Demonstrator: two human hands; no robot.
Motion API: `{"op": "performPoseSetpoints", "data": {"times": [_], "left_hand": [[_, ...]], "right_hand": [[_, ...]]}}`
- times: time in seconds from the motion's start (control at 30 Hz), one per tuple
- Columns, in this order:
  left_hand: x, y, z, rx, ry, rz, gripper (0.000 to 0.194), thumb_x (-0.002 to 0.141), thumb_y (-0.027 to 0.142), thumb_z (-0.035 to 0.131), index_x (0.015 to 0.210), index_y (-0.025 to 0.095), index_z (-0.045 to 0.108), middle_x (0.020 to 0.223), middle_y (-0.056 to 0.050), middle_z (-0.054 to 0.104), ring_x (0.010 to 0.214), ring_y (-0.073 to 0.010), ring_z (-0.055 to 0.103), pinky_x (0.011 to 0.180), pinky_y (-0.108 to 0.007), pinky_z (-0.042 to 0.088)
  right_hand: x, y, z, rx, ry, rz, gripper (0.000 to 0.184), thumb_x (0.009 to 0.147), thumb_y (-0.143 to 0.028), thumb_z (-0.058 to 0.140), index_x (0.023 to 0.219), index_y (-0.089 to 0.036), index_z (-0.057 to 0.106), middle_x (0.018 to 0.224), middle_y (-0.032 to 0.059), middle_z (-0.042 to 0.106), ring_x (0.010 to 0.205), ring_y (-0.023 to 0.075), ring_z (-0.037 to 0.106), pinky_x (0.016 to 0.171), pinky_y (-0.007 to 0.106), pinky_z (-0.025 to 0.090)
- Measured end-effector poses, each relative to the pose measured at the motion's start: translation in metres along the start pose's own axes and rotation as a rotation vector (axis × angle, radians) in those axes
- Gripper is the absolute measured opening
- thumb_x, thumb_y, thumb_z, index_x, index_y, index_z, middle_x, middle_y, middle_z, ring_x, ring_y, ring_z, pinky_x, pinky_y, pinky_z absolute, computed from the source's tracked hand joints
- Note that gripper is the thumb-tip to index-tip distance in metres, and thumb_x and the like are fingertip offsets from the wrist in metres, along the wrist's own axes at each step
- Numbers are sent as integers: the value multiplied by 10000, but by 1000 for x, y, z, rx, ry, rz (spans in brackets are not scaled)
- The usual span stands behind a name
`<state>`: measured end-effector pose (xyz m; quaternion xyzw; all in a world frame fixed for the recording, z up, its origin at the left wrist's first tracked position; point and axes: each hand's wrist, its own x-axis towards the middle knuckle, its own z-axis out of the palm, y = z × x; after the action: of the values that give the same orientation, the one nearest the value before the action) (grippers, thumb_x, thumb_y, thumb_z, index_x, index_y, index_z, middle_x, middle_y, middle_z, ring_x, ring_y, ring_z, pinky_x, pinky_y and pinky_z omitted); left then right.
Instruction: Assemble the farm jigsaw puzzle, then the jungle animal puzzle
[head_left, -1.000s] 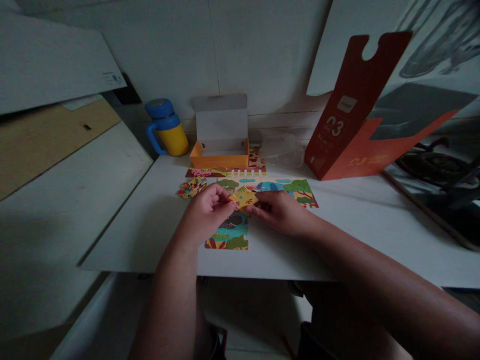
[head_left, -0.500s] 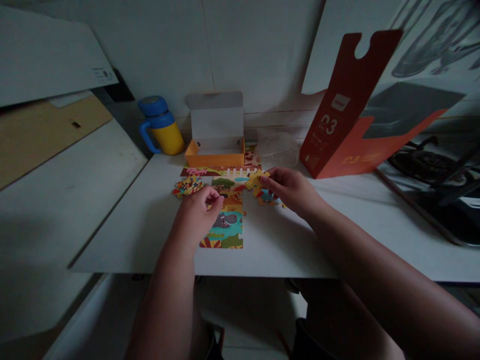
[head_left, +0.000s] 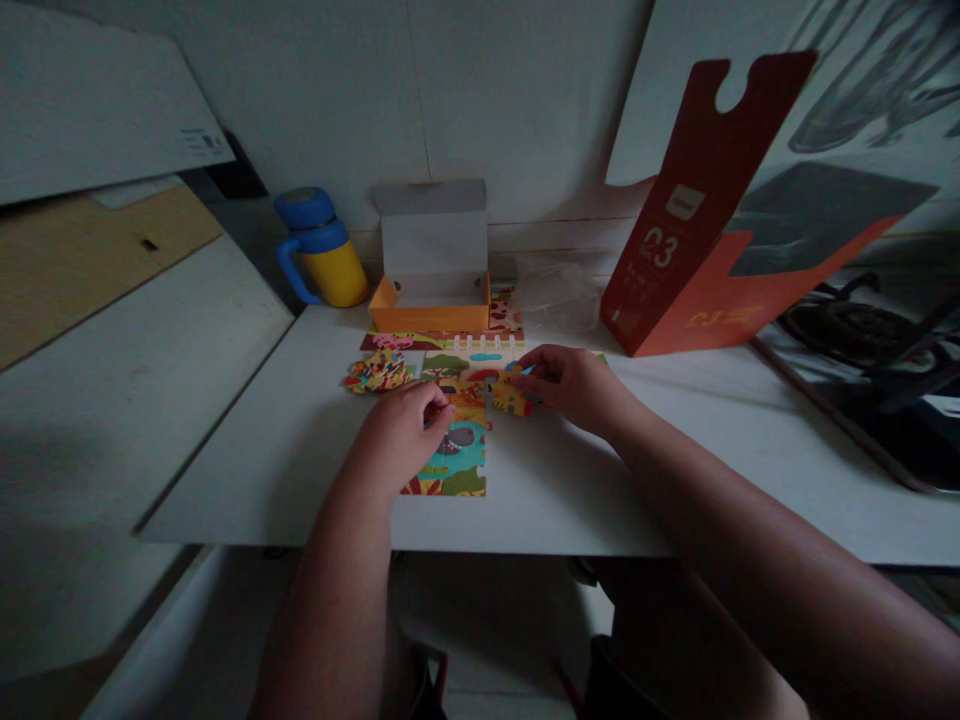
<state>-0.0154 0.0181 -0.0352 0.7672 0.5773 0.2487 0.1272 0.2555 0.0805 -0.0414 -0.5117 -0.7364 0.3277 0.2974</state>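
A partly joined jigsaw puzzle with a hippo and trees lies on the white table. My right hand pinches a yellow puzzle piece at the right edge of the joined part. Whether that piece is locked in, I cannot tell. Over the puzzle's left side rests my left hand, fingers curled and thumb against them; anything between them is hidden. Just beyond it is a pile of loose puzzle pieces.
Behind the puzzle stands an open orange box with its lid raised. A blue and yellow jug is at back left. Clear plastic packaging and a tall red box stand at back right, with a gas stove beyond.
My right hand has brought the yellow piece down and nearer to me, against the joined puzzle's right edge. My left hand has shifted slightly right and nearer.
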Motion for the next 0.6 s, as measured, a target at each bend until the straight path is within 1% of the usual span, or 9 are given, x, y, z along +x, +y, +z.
{"op": "performPoseSetpoints", "data": {"times": [0.13, 0.23, 0.37, 0.6], "left_hand": [[0, -1, 1, 3, -7, 17, 135, 970, 246, 607, 837, 249, 627, 905, -46, 727, 858, -231, 678, 774, -370, 499], [0, -1, 1, -1, 1, 31, 138, 963, 231, 612, 826, 250, 623, 904, -47, 715, 862, -236, 671, 782, -382, 499], [0, -1, 1, -17, 10, 40, 149, 952, 214, 617, 807, 250, 617, 896, -49, 704, 863, -239, 667, 794, -391, 502], [0, -1, 0, -24, -6, 41, 144, 943, 205, 627, 805, 248, 628, 912, -59, 705, 880, -249, 670, 811, -409, 513]], "right_hand": [[-2, -7, -1, -57, 23, -7, 308, 929, -499, 725, 1048, -230, 815, 741, 17, 734, 616, 153, 577, 565, 272, 404], [-3, -9, -2, -63, 11, -30, 291, 948, -471, 704, 1061, -233, 828, 752, 23, 745, 619, 155, 585, 577, 273, 419], [-3, -7, -2, -79, -3, -33, 311, 966, -485, 685, 1084, -238, 830, 757, 30, 755, 629, 165, 611, 580, 281, 418], [-2, -5, -3, -63, -18, -16, 308, 965, -505, 684, 1054, -243, 818, 772, 26, 757, 618, 161, 615, 566, 279, 432]]}}
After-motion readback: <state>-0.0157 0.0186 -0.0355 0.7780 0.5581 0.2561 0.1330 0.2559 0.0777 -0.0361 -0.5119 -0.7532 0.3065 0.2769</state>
